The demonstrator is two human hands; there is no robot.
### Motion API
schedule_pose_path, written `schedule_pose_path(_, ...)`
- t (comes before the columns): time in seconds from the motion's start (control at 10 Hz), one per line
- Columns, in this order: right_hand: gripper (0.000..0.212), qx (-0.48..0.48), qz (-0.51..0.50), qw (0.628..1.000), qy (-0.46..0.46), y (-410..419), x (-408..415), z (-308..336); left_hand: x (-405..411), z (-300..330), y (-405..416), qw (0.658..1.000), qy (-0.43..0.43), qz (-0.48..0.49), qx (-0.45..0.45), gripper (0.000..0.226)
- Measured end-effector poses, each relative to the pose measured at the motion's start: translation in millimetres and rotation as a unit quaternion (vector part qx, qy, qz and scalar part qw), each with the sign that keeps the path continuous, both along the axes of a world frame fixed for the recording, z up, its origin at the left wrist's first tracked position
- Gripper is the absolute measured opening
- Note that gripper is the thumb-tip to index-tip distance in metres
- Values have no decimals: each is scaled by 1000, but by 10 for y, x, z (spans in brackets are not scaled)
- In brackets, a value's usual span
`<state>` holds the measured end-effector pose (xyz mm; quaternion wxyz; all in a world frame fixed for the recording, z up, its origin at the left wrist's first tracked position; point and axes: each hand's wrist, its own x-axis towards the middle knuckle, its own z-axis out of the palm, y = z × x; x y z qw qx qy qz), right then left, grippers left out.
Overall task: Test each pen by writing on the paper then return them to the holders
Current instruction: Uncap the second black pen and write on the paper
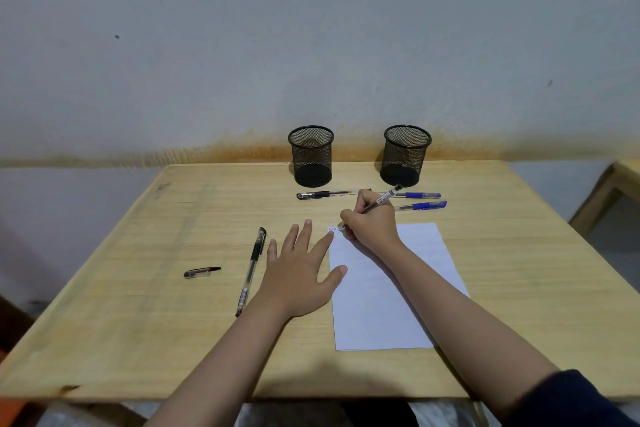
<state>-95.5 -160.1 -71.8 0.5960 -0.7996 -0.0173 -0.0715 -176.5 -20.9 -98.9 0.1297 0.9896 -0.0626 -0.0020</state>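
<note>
My right hand (pixel 372 222) grips an uncapped pen (pixel 387 196), its tip on the top left corner of the white paper (pixel 388 288), where a small mark shows. My left hand (pixel 300 270) lies flat with spread fingers, index and thumb on the paper's left edge. A black capped pen (pixel 251 270) lies left of that hand, and a loose black pen cap (pixel 201 272) further left. Behind my right hand lie another black pen (pixel 322 195) and two blue pens (pixel 420 200). Two black mesh holders (pixel 311 156) (pixel 404 155) stand at the back, both looking empty.
The wooden table (pixel 138 322) stands against a grey wall. Its front edge runs just below my forearms. Part of another wooden piece of furniture (pixel 613 191) shows at the right.
</note>
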Motion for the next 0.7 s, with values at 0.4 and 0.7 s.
schedule_pose_path(0.4,26,-7,-8,1000,3,7,20,-23,-6,5,-3,1000,-3,3,-11,65)
schedule_pose_path(0.7,30,27,-24,999,18,-1,65,-72,-3,8,-9,1000,-2,5,-11,65)
